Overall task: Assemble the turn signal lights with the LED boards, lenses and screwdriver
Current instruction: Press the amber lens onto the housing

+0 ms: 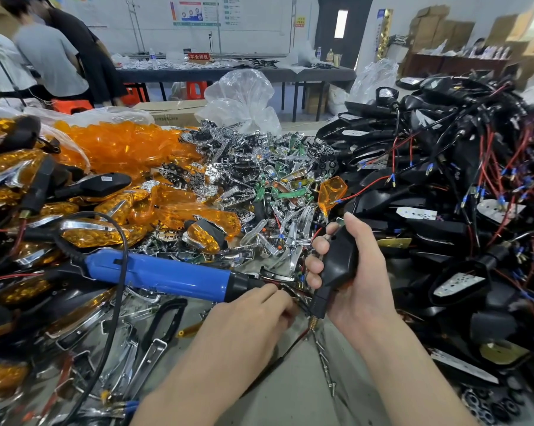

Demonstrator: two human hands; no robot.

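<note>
Right hand grips a black turn signal housing, fingers wrapped round its body, stem pointing down toward the counter. Left hand lies palm down, with its fingertips buried among the parts by the nose of the blue electric screwdriver; cannot tell whether it holds anything. The screwdriver lies on its side across the clutter. Behind it are heaps of orange lenses and chrome reflectors. Wired black housings are piled at right.
</note>
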